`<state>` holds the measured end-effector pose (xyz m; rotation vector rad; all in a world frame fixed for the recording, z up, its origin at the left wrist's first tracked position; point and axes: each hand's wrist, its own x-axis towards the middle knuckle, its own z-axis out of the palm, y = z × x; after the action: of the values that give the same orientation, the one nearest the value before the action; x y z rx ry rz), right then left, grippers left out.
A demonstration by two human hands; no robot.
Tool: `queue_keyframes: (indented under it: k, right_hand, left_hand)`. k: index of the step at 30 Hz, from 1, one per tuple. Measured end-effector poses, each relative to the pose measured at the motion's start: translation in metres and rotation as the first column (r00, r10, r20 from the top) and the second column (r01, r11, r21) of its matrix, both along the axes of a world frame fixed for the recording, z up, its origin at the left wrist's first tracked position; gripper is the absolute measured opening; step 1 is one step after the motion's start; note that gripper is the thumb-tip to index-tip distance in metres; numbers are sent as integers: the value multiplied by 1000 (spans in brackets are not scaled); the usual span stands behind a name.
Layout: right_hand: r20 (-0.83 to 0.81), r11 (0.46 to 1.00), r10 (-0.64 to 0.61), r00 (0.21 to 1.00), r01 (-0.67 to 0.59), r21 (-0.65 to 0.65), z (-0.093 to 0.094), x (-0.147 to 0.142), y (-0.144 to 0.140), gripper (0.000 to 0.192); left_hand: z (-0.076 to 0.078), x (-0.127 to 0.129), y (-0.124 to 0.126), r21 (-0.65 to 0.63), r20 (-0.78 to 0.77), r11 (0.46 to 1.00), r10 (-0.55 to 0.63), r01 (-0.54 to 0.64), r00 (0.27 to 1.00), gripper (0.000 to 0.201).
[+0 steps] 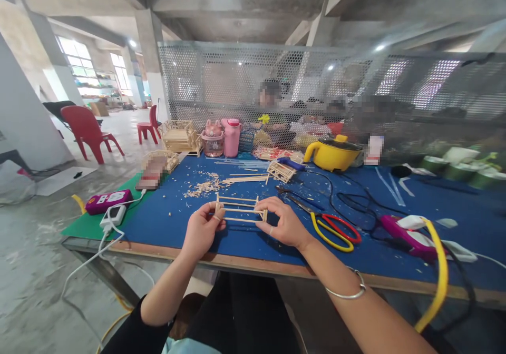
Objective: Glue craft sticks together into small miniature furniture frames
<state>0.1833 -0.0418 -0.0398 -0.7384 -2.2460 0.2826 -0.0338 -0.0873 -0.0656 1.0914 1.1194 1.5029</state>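
Between my two hands is a small wooden stick frame (239, 220), made of several thin rails joined to short end pieces. My left hand (201, 231) pinches its left end, fingers closed on the wood. At the other end, my right hand (282, 223) grips the end piece between thumb and fingers. The frame sits just above the blue table mat (158, 227). Beyond it lie loose wooden sticks (247, 178) and a scatter of wood chips (203, 186). A small finished-looking wooden stick model (281, 171) rests behind my right hand.
Red-and-yellow-handled scissors (332, 232) and pliers (304, 198) lie right of my right hand. A yellow pot (334, 154), pink bottle (231, 138) and larger wooden model (179, 137) stand along the back. Purple power strips (407, 235) and cables flank the workspace. People sit behind a perforated screen (229, 80).
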Motion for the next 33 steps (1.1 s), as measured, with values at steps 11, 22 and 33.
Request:
queue_keyframes:
  k: [11,22,33]
  right_hand:
    - [-48,993,19,999,-25,-117,6,2,-1,16]
    - [6,996,38,999,-38,-77,5,1,0,4]
    - [50,1000,23,998,-24,18,4,1,1,15]
  left_hand:
    - [2,-2,-2,-36,24,999,-36,37,999,33]
    - [-5,1,-1,51,-97,998,-41,46,994,27]
    - [-2,1,-3,52,-91,998,-37,41,995,27]
